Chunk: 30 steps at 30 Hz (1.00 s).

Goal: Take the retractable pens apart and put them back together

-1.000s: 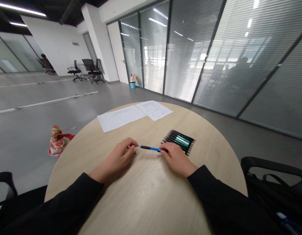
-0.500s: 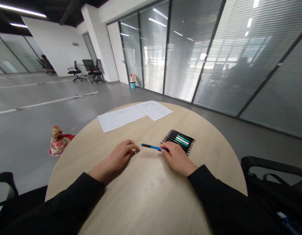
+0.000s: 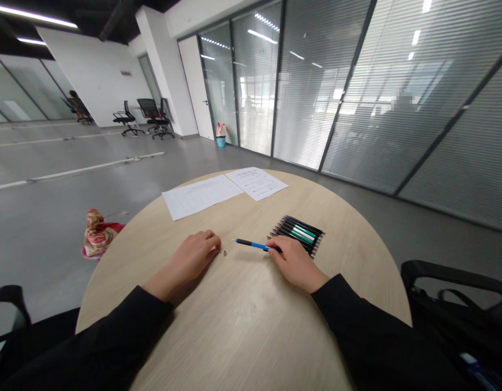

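Note:
My right hand (image 3: 294, 264) rests on the round wooden table (image 3: 251, 326) and pinches the rear end of a blue and black pen (image 3: 253, 245). The pen lies low over the table, its tip pointing left. My left hand (image 3: 192, 259) lies on the table to the left of the tip, fingers curled under, clear of the pen. A tiny grey piece (image 3: 225, 252) lies on the wood just right of those fingertips. A tidy row of several pens (image 3: 298, 234), mostly black with some green and white, lies just beyond my right hand.
Two printed paper sheets (image 3: 202, 195) (image 3: 256, 182) lie at the table's far side. A black chair with a bag (image 3: 454, 304) stands at the right, and another chair arm (image 3: 6, 304) at the left. A red patterned bag (image 3: 96, 234) sits on the floor.
My left hand has drawn back leftward from the pen tip. The tiny grey piece now lies free on the table beside its fingertips. My right hand and the pen have hardly moved.

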Each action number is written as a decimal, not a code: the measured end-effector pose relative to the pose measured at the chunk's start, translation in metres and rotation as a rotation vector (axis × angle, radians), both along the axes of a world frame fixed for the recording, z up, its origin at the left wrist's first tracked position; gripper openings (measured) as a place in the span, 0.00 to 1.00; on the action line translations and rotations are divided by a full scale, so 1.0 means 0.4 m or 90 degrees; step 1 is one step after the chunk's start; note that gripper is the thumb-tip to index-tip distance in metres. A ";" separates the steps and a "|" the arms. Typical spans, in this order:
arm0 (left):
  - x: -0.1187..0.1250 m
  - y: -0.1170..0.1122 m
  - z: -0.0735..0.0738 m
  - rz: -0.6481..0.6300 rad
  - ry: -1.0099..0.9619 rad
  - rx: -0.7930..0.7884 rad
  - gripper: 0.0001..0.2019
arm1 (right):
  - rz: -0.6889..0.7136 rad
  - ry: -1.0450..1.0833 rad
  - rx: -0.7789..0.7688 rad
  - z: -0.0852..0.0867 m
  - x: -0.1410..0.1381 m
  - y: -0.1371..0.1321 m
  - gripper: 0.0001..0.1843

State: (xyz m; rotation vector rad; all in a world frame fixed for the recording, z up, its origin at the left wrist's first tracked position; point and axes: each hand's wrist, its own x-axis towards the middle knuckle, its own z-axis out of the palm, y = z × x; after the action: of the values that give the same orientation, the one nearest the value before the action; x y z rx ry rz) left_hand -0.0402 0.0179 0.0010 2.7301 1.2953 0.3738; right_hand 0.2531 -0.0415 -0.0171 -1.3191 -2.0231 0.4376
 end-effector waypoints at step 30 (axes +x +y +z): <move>0.001 -0.020 -0.035 0.013 -0.085 -0.031 0.09 | -0.001 -0.012 -0.001 -0.005 -0.002 0.003 0.06</move>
State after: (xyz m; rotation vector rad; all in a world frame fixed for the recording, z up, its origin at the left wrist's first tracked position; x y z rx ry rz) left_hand -0.0397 0.0098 -0.0131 2.6044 1.2816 0.5098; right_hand 0.2522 -0.0403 -0.0193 -1.3293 -2.0375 0.4273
